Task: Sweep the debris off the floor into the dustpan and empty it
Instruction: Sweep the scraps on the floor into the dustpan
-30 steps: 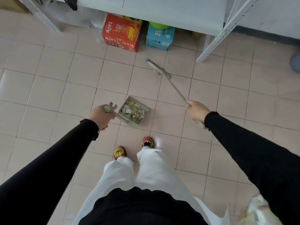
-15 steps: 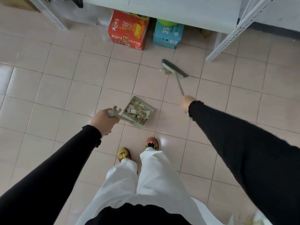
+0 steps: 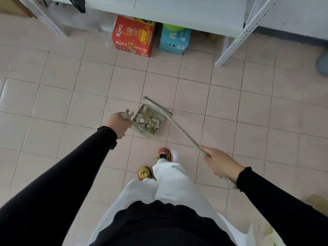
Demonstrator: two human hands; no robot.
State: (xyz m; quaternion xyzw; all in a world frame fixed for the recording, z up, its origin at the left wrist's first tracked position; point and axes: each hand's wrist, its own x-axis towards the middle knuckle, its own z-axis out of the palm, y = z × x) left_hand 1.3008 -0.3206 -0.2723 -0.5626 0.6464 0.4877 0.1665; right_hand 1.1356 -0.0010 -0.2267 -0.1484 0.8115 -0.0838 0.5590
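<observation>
Centrally, dustpan [image 3: 149, 122] full of debris [image 3: 146, 118], handle gripped by left hand [image 3: 119, 124]. Right hand [image 3: 219, 163], five o'clock, clasping broom [image 3: 174, 124]. Probably light, rigid; best kept level, carried by handle.

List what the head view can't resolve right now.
- Broom bristles: motion-blurred at the dustpan mouth; contact with the floor unclear.
- Debris: pieces too small to identify.
- Dustpan handle: mostly covered by the left hand.
- Broom handle end: hidden behind the right hand and sleeve.
- Grey object: cut off by the right edge.
</observation>
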